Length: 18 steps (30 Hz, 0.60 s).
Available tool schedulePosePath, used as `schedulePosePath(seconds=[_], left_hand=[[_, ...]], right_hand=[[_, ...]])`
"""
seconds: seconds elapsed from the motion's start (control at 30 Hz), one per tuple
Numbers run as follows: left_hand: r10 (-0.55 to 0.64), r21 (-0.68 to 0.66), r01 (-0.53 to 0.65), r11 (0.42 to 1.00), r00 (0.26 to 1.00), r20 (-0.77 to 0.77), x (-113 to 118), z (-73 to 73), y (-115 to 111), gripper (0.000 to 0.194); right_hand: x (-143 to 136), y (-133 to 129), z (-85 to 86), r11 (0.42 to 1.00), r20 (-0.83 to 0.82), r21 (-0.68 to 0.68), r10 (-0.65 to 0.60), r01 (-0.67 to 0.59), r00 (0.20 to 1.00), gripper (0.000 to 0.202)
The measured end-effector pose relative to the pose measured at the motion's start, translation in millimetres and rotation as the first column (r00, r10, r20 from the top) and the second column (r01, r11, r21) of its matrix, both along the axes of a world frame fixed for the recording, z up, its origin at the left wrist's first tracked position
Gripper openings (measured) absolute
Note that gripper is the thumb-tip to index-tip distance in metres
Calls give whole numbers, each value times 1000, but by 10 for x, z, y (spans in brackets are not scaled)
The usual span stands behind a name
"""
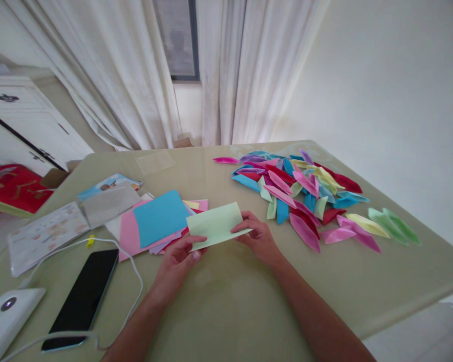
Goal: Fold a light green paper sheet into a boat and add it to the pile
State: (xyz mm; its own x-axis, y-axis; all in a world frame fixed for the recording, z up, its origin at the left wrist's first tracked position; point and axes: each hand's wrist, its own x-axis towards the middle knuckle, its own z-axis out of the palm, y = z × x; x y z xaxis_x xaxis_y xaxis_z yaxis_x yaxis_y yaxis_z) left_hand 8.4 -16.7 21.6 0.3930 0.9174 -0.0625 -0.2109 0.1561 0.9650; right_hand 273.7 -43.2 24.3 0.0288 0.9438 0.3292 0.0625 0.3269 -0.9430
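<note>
A pale green paper [216, 222] is held just above the table [226, 317], its left end pinched by the left hand [181, 255], its right end by the right hand [257, 234]. Beyond the left hand lie coloured sheets [160, 218]; left of it, a phone [85, 294]. Folded paper pieces [279, 193] are heaped beyond the right hand.

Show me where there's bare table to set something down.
Free: table between right forearm, folded papers and near edge; also between both forearms. Crowded: left side, with phone, cable and stacked sheets; far right, under those papers.
</note>
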Motion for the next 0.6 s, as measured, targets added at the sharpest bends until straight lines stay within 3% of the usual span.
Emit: schedulePosePath(seconds=[0.17,0.4,0.6], left_hand=[[-22,-19,22,1000,1000,-6,5,15,1,39],[11,-41,-12,999,1000,-25,17,88,0,43],[4,-33,-5,999,1000,-30,17,49,-13,44]], right_hand=[[-22,34,-40,1000,-81,-1,12,-12,997,10],[-28,19,-19,999,-51,-45,15,-18,999,12],[-39,29,-77,999,-40,-39,10,-11,999,11]])
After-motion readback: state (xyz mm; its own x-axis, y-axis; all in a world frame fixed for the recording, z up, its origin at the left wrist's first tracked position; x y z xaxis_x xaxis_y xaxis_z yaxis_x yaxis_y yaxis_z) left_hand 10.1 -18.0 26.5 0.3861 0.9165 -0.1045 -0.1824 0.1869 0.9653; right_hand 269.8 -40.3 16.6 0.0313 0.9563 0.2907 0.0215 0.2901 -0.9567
